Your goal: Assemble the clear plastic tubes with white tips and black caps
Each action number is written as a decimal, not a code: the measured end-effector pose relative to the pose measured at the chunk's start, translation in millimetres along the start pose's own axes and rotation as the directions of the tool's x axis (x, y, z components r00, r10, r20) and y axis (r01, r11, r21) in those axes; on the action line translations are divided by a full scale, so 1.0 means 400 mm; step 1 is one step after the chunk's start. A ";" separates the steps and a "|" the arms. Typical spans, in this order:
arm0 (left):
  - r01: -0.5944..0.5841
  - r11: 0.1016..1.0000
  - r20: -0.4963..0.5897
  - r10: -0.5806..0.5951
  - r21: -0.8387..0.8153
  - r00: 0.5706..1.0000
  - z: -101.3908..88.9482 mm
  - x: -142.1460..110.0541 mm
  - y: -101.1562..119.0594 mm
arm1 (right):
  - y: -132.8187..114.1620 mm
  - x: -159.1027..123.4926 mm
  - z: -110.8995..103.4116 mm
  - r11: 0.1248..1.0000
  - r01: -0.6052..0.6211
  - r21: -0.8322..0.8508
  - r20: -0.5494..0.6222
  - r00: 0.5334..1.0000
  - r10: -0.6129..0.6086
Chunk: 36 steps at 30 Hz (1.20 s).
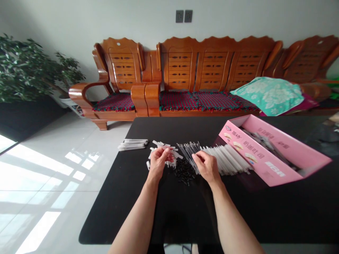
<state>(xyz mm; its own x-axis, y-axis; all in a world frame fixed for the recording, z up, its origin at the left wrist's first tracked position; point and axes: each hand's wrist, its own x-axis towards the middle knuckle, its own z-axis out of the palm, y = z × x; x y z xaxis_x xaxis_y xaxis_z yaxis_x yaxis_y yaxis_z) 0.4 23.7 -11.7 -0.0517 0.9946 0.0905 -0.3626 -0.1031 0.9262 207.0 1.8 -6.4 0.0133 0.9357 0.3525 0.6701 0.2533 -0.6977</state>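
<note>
1. The bench is black and glossy. It stands on a white tile floor, and sunlight falls across the tiles to the left of the hands.
2. Well beyond the hands, 1 carved wooden sofa stands against a pale wall, with 1 teal towel on its seat. 2 wall sockets sit above it, and 1 potted plant stands far to the left.
3. The 2 hands are apart but near each other, fingers curled; I cannot tell whether either grips anything. The left hand is over a pile of white plastic pieces, too many to count.
4. The right hand is at a bunch of thin rods, also uncountable.
5. Between the hands lies 1 heap of small black parts.
6. Right of the right hand lie fanned white tubes, then 1 open pink carton. Left of the left hand lies 1 bundle of clear tubes.
</note>
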 end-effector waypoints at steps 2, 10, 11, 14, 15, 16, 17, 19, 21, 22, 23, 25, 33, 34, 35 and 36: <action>0.023 0.999 0.119 -0.028 0.040 0.993 0.012 -0.008 -0.001 | -0.026 -0.005 0.021 0.964 0.000 0.265 0.071 0.997 -0.020; 0.042 0.996 0.118 -0.032 -0.078 0.993 -0.002 0.003 0.001 | -0.046 -0.008 0.050 0.741 -0.273 0.613 0.391 0.920 0.016; 0.047 0.991 0.093 -0.036 -0.122 0.995 -0.008 0.006 0.004 | -0.042 -0.008 0.048 0.701 -0.324 0.635 0.439 0.898 0.018; 0.065 0.985 0.090 -0.051 -0.162 0.995 -0.017 0.009 0.006 | -0.042 -0.012 0.046 0.618 -0.424 0.662 0.537 0.844 0.004; 0.068 0.986 0.100 -0.053 -0.153 0.994 -0.017 0.008 0.005 | -0.045 -0.012 0.048 0.607 -0.436 0.665 0.549 0.836 -0.001; 0.070 0.988 0.112 -0.055 -0.141 0.992 -0.015 0.007 0.003 | -0.048 -0.013 0.050 0.605 -0.438 0.665 0.553 0.833 -0.004; 0.073 0.989 0.124 -0.057 -0.129 0.991 -0.012 0.005 0.001 | -0.051 -0.013 0.052 0.609 -0.433 0.664 0.550 0.835 -0.005; 0.079 0.989 0.147 -0.060 -0.123 0.987 -0.006 0.002 -0.003 | -0.056 -0.013 0.056 0.623 -0.417 0.662 0.537 0.844 -0.006; 0.093 0.988 0.168 -0.071 -0.127 0.983 -0.002 -0.001 -0.003 | -0.057 -0.013 0.058 0.611 -0.419 0.671 0.533 0.846 -0.005; 0.102 0.987 0.175 -0.079 -0.126 0.981 -0.001 -0.002 -0.002 | -0.057 -0.013 0.058 0.596 -0.431 0.678 0.541 0.841 -0.006; 0.107 0.987 0.178 -0.085 -0.123 0.980 0.000 -0.002 0.000 | -0.056 -0.013 0.058 0.577 -0.447 0.683 0.553 0.833 -0.009; 0.106 0.988 0.166 -0.086 -0.114 0.982 0.000 -0.002 0.001 | -0.052 -0.013 0.058 0.550 -0.475 0.687 0.575 0.818 -0.011; 0.067 0.989 0.054 -0.060 -0.129 0.997 0.002 0.007 -0.020 | -0.059 -0.015 0.065 0.817 -0.181 0.548 0.383 0.922 -0.052; 0.072 0.988 0.040 -0.068 -0.133 0.997 0.002 0.008 -0.021 | -0.063 -0.016 0.067 0.869 -0.104 0.483 0.336 0.939 -0.074; 0.079 0.988 0.027 -0.076 -0.136 0.997 0.003 0.009 -0.022 | -0.067 -0.017 0.068 0.911 -0.037 0.411 0.295 0.951 -0.095; 0.085 0.987 0.018 -0.084 -0.138 0.996 0.003 0.010 -0.021 | -0.071 -0.019 0.069 0.939 0.014 0.344 0.259 0.959 -0.110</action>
<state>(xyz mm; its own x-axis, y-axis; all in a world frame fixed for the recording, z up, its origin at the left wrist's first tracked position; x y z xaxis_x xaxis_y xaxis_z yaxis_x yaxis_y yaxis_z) 4.3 28.5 -18.9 -0.0048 0.9998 0.0191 -0.4907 -0.0190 0.8711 167.3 -5.6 -6.5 -0.2534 0.9337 0.2530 0.3738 0.3357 -0.8646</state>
